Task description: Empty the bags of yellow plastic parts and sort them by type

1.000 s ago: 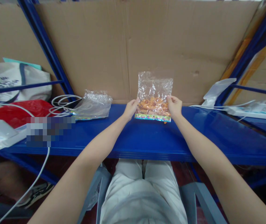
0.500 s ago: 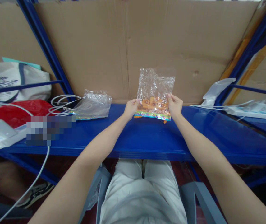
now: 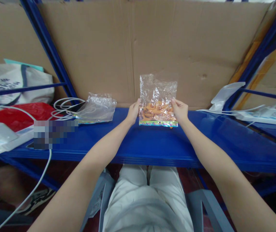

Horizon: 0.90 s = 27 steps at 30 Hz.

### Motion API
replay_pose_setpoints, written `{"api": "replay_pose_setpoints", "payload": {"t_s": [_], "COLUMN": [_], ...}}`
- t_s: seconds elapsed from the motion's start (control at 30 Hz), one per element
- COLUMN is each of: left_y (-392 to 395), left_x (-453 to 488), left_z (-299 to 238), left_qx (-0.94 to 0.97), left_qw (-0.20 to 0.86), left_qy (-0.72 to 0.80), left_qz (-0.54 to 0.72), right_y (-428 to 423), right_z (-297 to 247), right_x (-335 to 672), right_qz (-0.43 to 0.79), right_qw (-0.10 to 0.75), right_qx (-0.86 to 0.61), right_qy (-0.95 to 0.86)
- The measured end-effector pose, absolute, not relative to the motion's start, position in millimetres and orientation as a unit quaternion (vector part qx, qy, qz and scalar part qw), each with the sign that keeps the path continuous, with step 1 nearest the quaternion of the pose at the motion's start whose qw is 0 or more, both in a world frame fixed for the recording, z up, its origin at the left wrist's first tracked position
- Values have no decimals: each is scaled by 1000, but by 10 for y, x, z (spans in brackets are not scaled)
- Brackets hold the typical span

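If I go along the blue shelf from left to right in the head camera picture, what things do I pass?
red bag → coiled white cable → empty clear bag → left hand → bag of orange pieces → right hand → white pouch → white power strip

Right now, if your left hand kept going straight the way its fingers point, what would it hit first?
The left hand pinches the edge of the clear bag; beyond that, it would likely meet the cardboard sheet behind the blue shelf, though depth is unclear.
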<state>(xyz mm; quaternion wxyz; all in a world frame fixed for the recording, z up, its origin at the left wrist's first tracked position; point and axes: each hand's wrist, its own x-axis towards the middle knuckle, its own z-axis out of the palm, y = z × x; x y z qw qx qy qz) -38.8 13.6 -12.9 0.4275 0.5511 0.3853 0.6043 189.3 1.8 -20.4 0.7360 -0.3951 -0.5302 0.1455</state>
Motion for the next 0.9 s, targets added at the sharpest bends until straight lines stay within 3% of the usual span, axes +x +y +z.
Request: {"api": "replay_pose_setpoints", "payload": {"t_s": [0.47, 0.9], "left_y": [264, 248], "left_x": [-592, -591], "left_z": [-3, -6], "left_qx": [461, 470], "left_qw": [385, 349], "left_qy": [425, 454], "left_qz": [677, 672], "right_y": [-107, -27], "right_z": [-225, -267], "right_x": [1558, 1609], "right_qz": [274, 285], "right_qw": [658, 645], "right_qx": [-395, -441], "right_qy": [-579, -556]}}
